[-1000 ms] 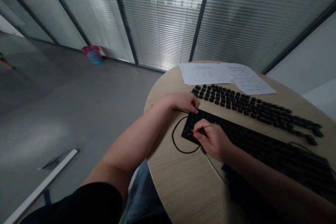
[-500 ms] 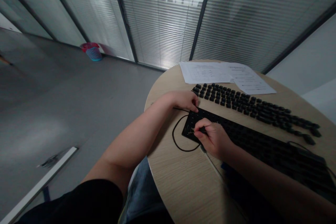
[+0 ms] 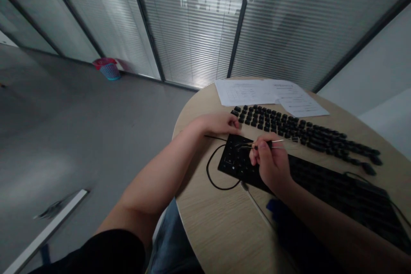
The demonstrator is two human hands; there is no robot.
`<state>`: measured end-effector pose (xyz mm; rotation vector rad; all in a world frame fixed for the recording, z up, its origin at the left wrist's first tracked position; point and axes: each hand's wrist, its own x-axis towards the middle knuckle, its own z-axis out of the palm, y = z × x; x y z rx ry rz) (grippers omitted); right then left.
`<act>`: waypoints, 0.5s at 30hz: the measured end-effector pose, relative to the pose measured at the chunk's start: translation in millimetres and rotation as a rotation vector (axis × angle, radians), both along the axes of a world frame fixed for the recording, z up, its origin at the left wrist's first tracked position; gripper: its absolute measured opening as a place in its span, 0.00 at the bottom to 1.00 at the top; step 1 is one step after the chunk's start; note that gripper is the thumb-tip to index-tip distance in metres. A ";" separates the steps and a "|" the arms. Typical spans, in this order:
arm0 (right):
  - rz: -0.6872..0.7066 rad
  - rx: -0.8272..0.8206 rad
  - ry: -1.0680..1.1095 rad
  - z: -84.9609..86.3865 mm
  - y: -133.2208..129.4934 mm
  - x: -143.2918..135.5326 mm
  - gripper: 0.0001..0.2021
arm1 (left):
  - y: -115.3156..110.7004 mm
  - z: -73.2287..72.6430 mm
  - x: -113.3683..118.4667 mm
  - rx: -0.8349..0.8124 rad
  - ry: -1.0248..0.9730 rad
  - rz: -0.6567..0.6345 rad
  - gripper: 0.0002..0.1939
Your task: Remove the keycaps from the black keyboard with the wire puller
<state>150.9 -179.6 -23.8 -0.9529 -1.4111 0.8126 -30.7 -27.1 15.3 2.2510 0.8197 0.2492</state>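
A long black keyboard base [image 3: 233, 156], its left end stripped of keycaps, lies slantwise on the round wooden table. My right hand [image 3: 272, 160] is over it, closed on a wire keycap puller [image 3: 269, 144] with a dark middle. Thin wire prongs stick out on both sides; what seems to be a keycap [image 3: 294, 139] sits by the right-hand ones. My left hand [image 3: 223, 123] rests at the base's top left corner, fingers loosely bent and thumb apart, nothing visible between them. Removed black keycaps [image 3: 279, 122] lie in rows behind the base.
Printed paper sheets [image 3: 245, 92] lie at the table's back. A thin brush-like stick [image 3: 257, 207] and a dark blue item [image 3: 274, 207] are in front of the base. A black cable [image 3: 208, 167] loops by its left end. A waste basket [image 3: 109, 69] stands on the floor.
My right hand has lifted and turned, moving right and away from the base's left end, so the puller now shows. My left fingertips have eased slightly off the base's corner.
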 end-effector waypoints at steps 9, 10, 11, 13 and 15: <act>-0.156 -0.148 0.172 6.0 21.6 -2.3 0.10 | -13.1 23.0 -10.2 -0.225 -0.298 0.020 0.18; -0.155 -0.146 0.162 4.3 21.7 -2.3 0.10 | -15.0 23.4 -8.5 -0.233 -0.289 0.024 0.18; -0.149 -0.138 0.146 2.5 21.3 -2.3 0.09 | -16.7 23.3 -6.4 -0.240 -0.283 0.029 0.18; -0.125 -0.106 0.088 -0.9 19.6 -1.9 0.08 | -19.4 22.2 -1.4 -0.253 -0.287 0.045 0.17; -0.107 -0.057 0.009 -2.8 18.1 -1.4 0.06 | -21.0 20.7 3.1 -0.269 -0.296 0.062 0.15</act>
